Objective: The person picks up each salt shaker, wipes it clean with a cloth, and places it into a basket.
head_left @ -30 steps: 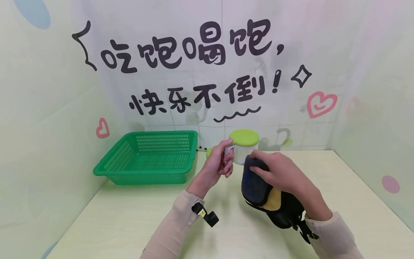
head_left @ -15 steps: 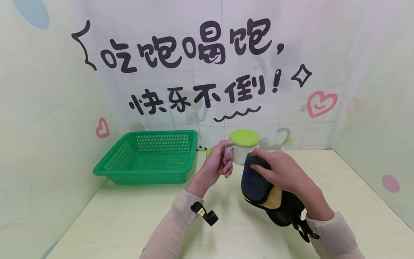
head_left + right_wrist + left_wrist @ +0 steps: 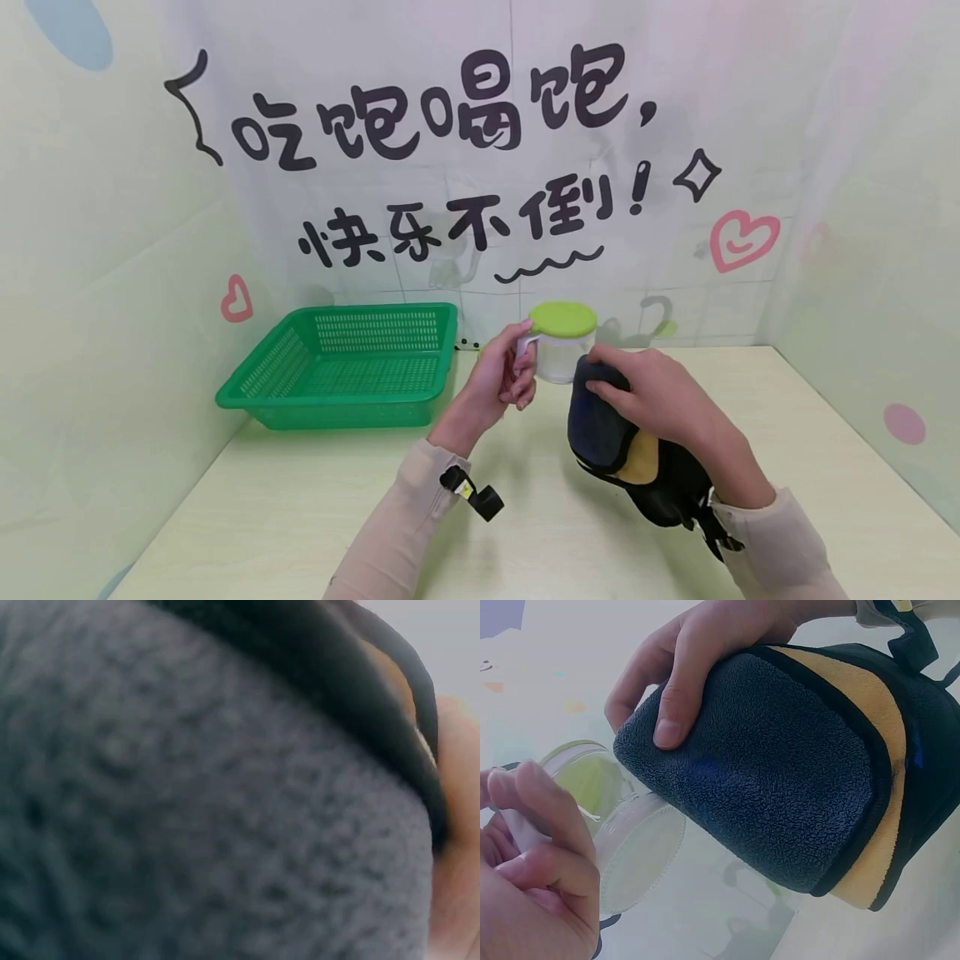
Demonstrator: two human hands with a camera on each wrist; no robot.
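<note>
My left hand (image 3: 495, 379) grips the white handle of a clear jar (image 3: 564, 360) with a bright green lid (image 3: 562, 319), held near the back of the table. The jar looks upright, its lid on top. To its right, my right hand (image 3: 663, 392) pinches the upper edge of a folded cloth (image 3: 600, 421), dark blue-grey on one side and yellow on the other, with black edging. The cloth hangs down in thick folds close to the jar. In the left wrist view, the cloth (image 3: 772, 772) overlaps part of the jar (image 3: 641, 847). Plush grey fabric (image 3: 225, 802) fills most of the right wrist view.
At the back left of the pale wooden table (image 3: 315, 508) stands a green plastic basket (image 3: 345, 412) with slotted sides. Behind my left hand, a sliver of another green thing shows. A printed curtain (image 3: 420, 50) hangs behind the table, with pale walls on both sides.
The jar and my left hand have shifted slightly left, while the cloth and my right hand have moved slightly right. The gap between jar and cloth is a little wider. Both grips are kept.
</note>
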